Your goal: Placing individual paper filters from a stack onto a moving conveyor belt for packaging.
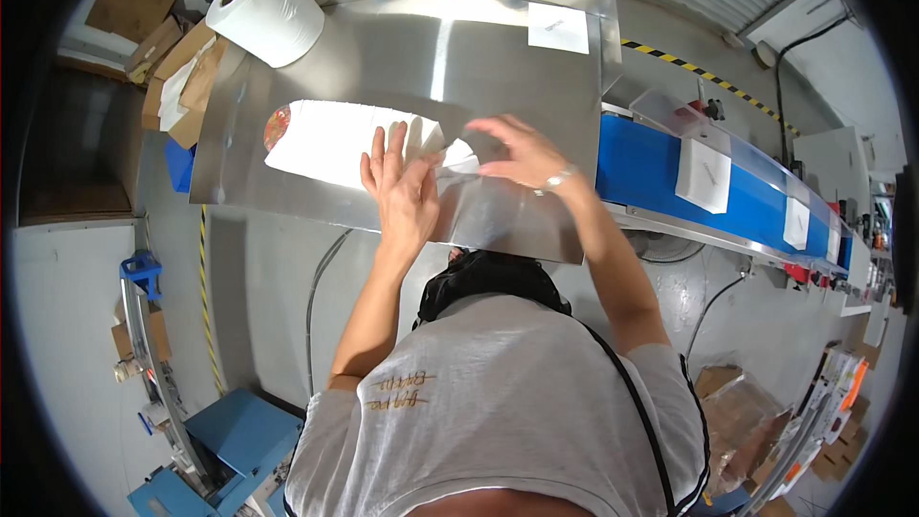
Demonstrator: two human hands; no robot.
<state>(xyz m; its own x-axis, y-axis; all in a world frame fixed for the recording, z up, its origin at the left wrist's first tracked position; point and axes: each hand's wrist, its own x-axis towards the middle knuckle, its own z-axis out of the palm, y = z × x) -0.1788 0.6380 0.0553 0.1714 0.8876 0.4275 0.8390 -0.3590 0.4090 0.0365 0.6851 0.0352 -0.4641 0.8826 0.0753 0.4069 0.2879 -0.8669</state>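
Note:
A long row of thin white packets [330,144], closely stacked on edge, lies across the steel table, with a reddish printed face showing at its left end. My left hand [402,182] rests on the right part of this row, fingers stretched out and slightly apart. Just right of it, a few white packets [461,157] lean fanned out. My right hand [522,155] is beside these, its thumb and fingers spread apart with nothing visible between them. Whether its fingertips touch the nearest packet I cannot tell.
The steel table [383,48] has a raised back edge. A large white paper roll [273,19] stands at its far left, and a flat white packet [558,29] lies far right. To the right runs a blue conveyor belt [641,158] carrying white packets [704,175]. Cardboard boxes [182,77] stand left.

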